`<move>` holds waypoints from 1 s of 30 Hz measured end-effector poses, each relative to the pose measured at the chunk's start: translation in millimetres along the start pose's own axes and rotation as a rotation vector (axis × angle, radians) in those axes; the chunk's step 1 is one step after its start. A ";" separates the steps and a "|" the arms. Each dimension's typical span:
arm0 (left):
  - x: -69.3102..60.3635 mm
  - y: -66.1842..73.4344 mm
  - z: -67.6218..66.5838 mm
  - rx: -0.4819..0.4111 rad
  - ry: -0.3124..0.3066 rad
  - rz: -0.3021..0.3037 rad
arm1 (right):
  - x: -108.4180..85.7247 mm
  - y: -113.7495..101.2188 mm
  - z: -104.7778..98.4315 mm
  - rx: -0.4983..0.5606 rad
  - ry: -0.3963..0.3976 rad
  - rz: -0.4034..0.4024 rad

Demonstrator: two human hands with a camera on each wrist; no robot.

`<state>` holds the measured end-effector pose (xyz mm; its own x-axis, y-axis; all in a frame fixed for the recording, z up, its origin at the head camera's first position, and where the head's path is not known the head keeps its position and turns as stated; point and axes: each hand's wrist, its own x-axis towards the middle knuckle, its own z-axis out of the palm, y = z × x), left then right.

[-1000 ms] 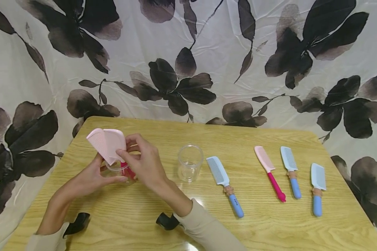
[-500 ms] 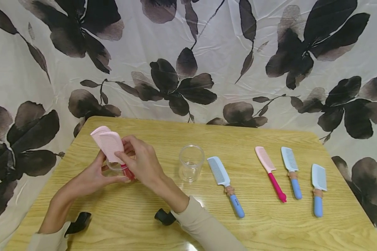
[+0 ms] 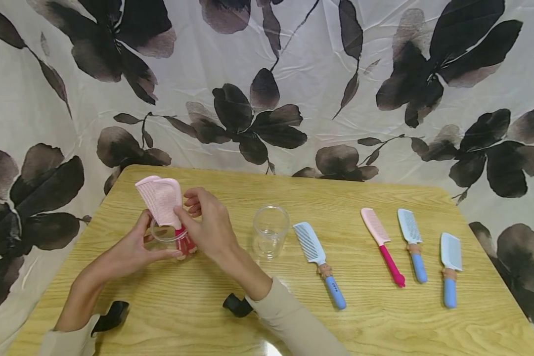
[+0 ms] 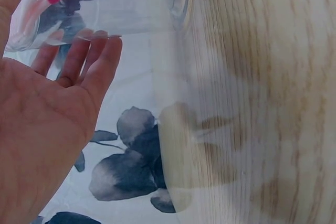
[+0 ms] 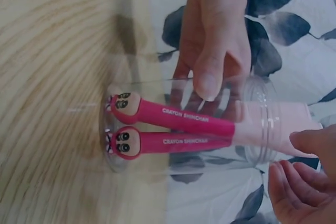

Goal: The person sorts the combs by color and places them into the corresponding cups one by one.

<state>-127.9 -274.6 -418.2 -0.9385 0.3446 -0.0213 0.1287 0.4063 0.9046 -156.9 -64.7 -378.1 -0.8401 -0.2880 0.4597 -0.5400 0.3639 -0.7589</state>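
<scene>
Two pink combs (image 3: 166,200) stand heads up, overlapping, in a clear cup (image 3: 162,234) at the table's left. Their magenta handles (image 5: 184,141) lie side by side inside it in the right wrist view. My left hand (image 3: 126,249) grips the cup, thumb on the near side; its fingers (image 4: 97,59) lie against the clear wall in the left wrist view. At the cup's right, my right hand (image 3: 209,225) has its thumb on the front comb's head near the handle, the other fingers bent beside it.
A second clear cup (image 3: 270,232) stands at the middle. Right of it lie a blue comb (image 3: 310,242), a pink comb (image 3: 376,226) and two more blue combs (image 3: 409,226) (image 3: 451,251). A floral cloth (image 3: 311,99) hangs behind the table.
The two comb heads have shifted slightly right and stand more upright. My right hand's fingers have loosened off the front comb's edge, while my left hand stays round the cup.
</scene>
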 end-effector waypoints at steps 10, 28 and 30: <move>-1.1 -0.8 0.1 0.015 0.008 0.000 | -9.4 6.6 -19.2 0.126 -0.011 -0.043; -0.8 1.7 -2.7 0.025 -0.004 -0.037 | -28.4 9.9 -67.3 0.163 0.067 -0.095; -0.7 1.4 -2.9 0.013 -0.010 -0.038 | -29.4 12.3 -73.0 0.149 0.093 -0.110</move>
<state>-128.0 -276.7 -415.8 -0.9397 0.3366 -0.0599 0.0970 0.4305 0.8974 -142.6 12.9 -367.3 -0.7813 -0.2331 0.5790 -0.6211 0.1975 -0.7585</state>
